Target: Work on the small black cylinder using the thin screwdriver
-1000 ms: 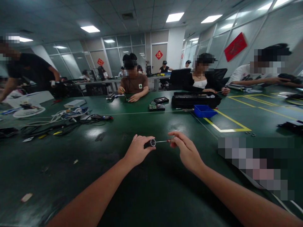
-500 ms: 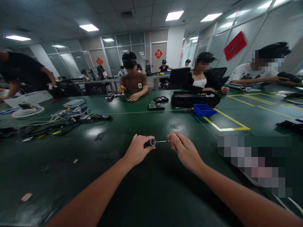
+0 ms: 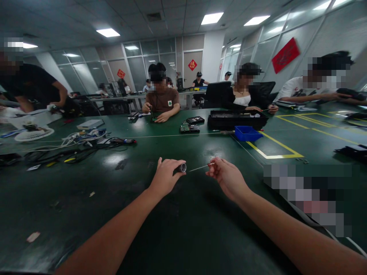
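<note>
Just above the green table (image 3: 177, 236), my left hand (image 3: 166, 176) grips a short dark cylinder (image 3: 182, 167) between thumb and fingers. Its round end, rimmed in silver, faces right; the kind of part cannot be made out. My right hand (image 3: 228, 177) pinches a screwdriver (image 3: 199, 167) by its small red handle, mostly hidden in the fingers. The thin metal shaft points left and slightly down. Its tip is a little to the right of the cylinder's end, apart from it.
A blue bin (image 3: 248, 133) and a long black casing (image 3: 237, 120) stand beyond my hands. Circuit boards (image 3: 189, 128) lie left of them. Tangled cables (image 3: 83, 143) spread at the left. Co-workers sit across the table; one person (image 3: 31, 88) leans over a white box at far left.
The screwdriver has come away from the cylinder's end and tilted, its handle now higher. The cylinder has shifted slightly up and left. The person at far left has moved a hand over the white box.
</note>
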Demonstrator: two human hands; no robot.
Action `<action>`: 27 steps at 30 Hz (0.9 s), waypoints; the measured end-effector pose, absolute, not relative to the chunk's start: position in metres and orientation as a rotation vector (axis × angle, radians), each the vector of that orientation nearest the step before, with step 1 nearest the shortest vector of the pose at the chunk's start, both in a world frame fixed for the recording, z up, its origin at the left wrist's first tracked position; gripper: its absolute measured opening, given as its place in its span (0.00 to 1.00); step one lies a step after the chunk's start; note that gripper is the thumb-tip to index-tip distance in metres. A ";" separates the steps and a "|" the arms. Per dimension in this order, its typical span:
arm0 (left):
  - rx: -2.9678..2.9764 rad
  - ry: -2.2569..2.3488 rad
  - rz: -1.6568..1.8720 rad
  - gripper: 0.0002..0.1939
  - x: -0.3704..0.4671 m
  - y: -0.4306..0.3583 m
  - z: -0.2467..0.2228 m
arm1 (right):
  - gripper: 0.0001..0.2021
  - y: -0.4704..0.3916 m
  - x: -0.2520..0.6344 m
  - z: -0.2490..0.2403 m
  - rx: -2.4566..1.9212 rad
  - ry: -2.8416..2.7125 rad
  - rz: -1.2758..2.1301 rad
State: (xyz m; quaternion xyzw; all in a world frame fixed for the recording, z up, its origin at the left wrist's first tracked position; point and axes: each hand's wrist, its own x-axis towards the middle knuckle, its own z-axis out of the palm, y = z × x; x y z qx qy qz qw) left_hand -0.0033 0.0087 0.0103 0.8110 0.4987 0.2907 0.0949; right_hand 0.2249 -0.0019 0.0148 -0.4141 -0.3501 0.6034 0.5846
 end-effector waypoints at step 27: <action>2.331 1.458 0.811 0.20 0.000 0.006 0.009 | 0.16 -0.022 0.224 0.026 -1.322 -1.577 0.703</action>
